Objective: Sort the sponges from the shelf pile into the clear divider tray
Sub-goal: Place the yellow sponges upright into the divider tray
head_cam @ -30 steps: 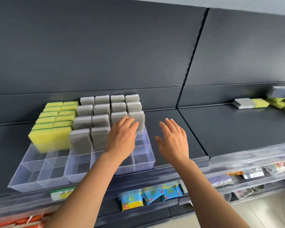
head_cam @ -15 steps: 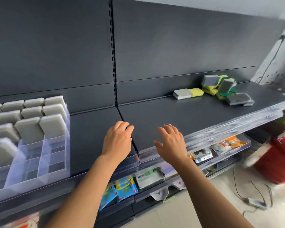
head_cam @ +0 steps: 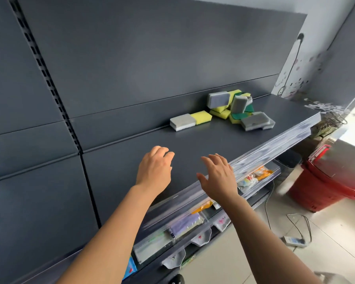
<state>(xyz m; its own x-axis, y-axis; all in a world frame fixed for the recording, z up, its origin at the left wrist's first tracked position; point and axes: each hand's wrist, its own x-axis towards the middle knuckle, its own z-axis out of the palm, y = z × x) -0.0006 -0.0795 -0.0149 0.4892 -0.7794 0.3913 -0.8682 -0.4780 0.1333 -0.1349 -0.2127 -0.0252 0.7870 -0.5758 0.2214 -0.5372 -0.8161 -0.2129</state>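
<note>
A pile of grey and yellow-green sponges [head_cam: 237, 108] lies at the back right of the dark shelf [head_cam: 193, 144]. Left of the pile, a grey sponge [head_cam: 182, 121] and a yellow sponge [head_cam: 201, 117] lie flat side by side. My left hand [head_cam: 155, 169] hovers over the shelf's middle, fingers loosely curled, holding nothing. My right hand [head_cam: 218, 177] is over the shelf's front edge with fingers spread, empty. Both hands are well short of the sponges. The clear divider tray is out of view.
A clear price strip [head_cam: 275, 146] runs along the shelf's front edge. Below it hang packaged goods [head_cam: 252, 177] on a lower tier. Stacked red baskets [head_cam: 332, 181] stand on the floor at right, with a cable and power strip [head_cam: 294, 240] nearby.
My view has swung right: the tray with sorted sponges has left the frame on the left and the sponge pile has come closer. Both empty hands moved right along the shelf.
</note>
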